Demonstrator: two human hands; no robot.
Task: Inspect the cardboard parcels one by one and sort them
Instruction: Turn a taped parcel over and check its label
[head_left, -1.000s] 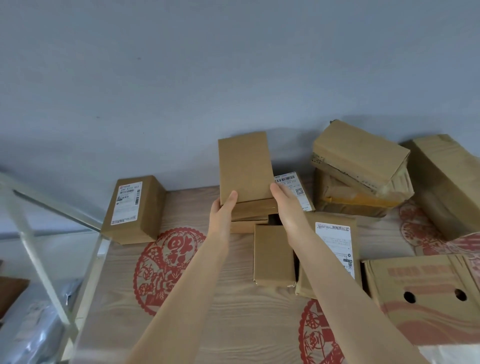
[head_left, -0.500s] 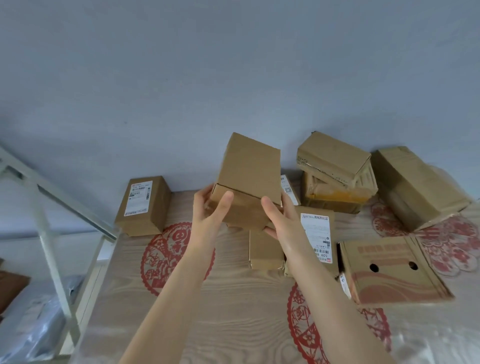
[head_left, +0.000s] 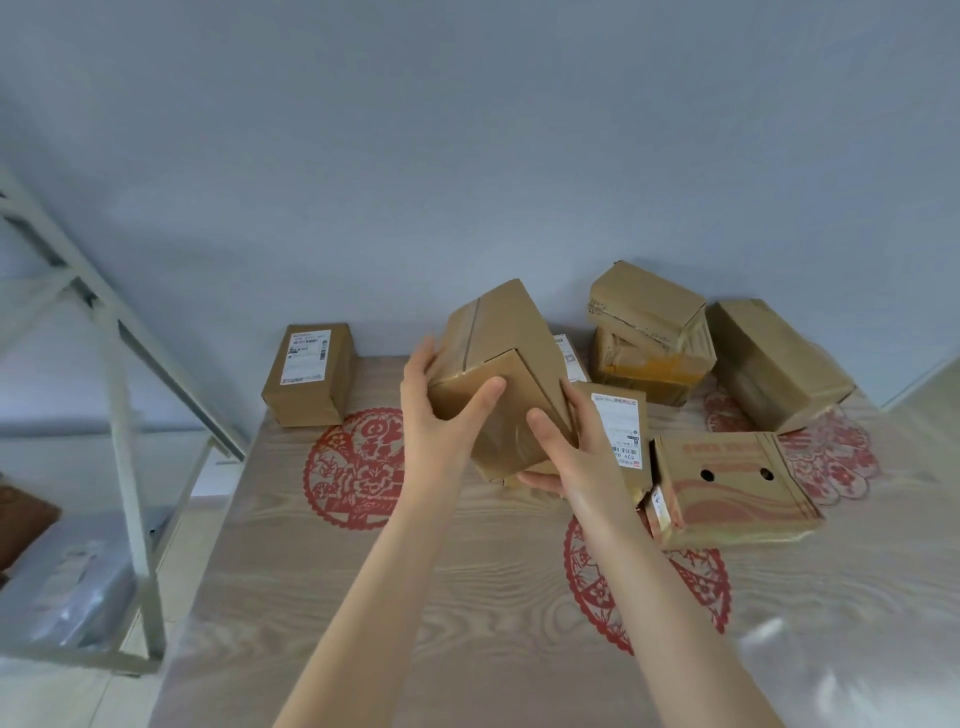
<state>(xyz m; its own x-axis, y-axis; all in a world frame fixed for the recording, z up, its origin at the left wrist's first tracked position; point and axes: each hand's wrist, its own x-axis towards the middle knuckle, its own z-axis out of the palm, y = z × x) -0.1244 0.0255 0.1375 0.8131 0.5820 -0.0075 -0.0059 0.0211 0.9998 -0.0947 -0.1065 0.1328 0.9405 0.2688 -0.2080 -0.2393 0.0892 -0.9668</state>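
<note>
Now the plain parcel (head_left: 498, 374), upright a second ago, tilts end-on above the desk (head_left: 467, 571), gripped by my left hand (head_left: 441, 421) and right hand (head_left: 569, 452), so inspection is under way.

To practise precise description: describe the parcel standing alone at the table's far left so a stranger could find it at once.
Find the wood-grain table with red paper-cut designs. At its far left corner sits a small brown parcel. Unlike the heaped parcels on the right, it stands alone, white label up.
</note>
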